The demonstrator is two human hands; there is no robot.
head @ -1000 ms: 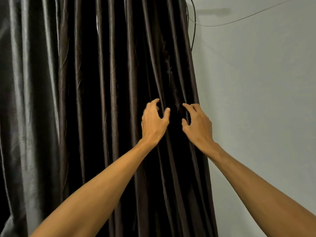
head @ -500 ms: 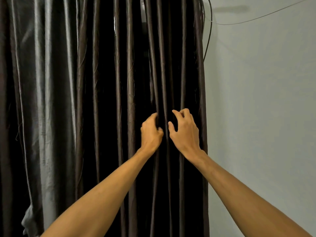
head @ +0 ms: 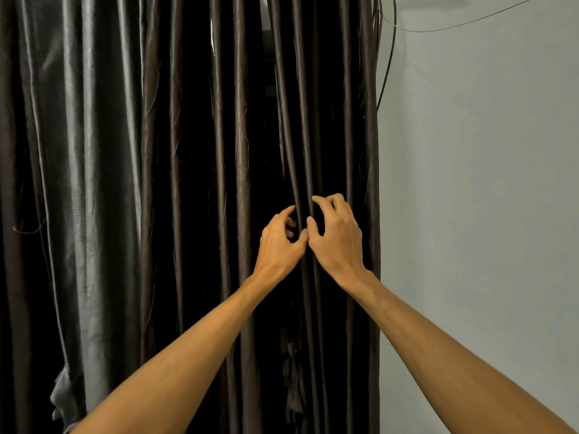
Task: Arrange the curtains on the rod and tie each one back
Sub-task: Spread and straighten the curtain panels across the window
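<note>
Head view: the dark curtain [head: 238,151] hangs in narrow vertical pleats across the centre of the frame, its right edge lying against the wall [head: 485,214]. The rod is above the frame and not visible. The left hand [head: 279,242] and right hand [head: 336,242] are raised side by side at mid-height of the panel, with their thumbs touching or nearly so. Both hands have curled fingers. The left pinches one pleat [head: 302,183] between thumb and forefinger, and the right hooks its forefinger and thumb onto the same pleat from the other side. This paired grip appears intended to gather adjacent folds into one bundle before tying, or to even out the pleat spacing; which of the two cannot be determined. A second, lighter grey curtain [head: 84,151] hangs to the left, just beside the dark panel and partly overlapping it. It is not tied. A thin cable [head: 388,64] drops along the upper right edge of the dark panel and could snag if the fabric is pulled toward the wall. A loose dark strip [head: 293,386] dangles low among the pleats; whether it is a tie-back cannot be confirmed.
</note>
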